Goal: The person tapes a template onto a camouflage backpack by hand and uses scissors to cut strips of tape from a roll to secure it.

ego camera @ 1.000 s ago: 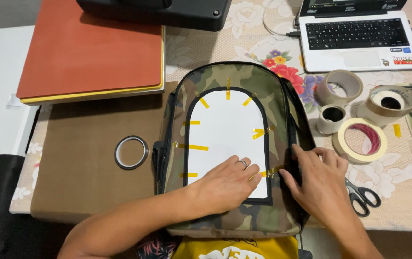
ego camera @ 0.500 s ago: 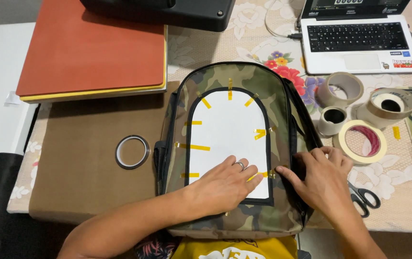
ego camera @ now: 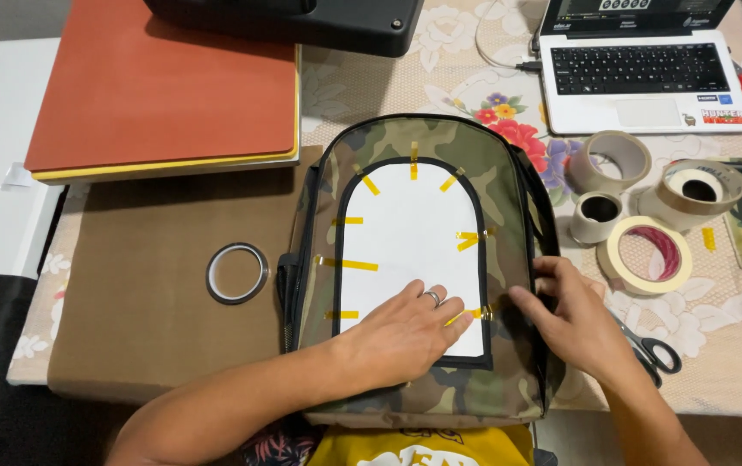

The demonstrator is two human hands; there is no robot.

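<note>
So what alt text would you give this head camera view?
Two hands press yellow tape strips holding a white sheet on a camouflage backpack: left hand flat on the sheet, right hand at its edge. Tape rolls and scissors lie alongside.

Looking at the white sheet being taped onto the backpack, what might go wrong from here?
1. The white sheet is held only by short yellow tape strips; pressure from the left hand might shift or crease it.
2. The strip at the right hand fingertips may stick crookedly.
3. The scissors lie just beside the right wrist and could be knocked.
</note>
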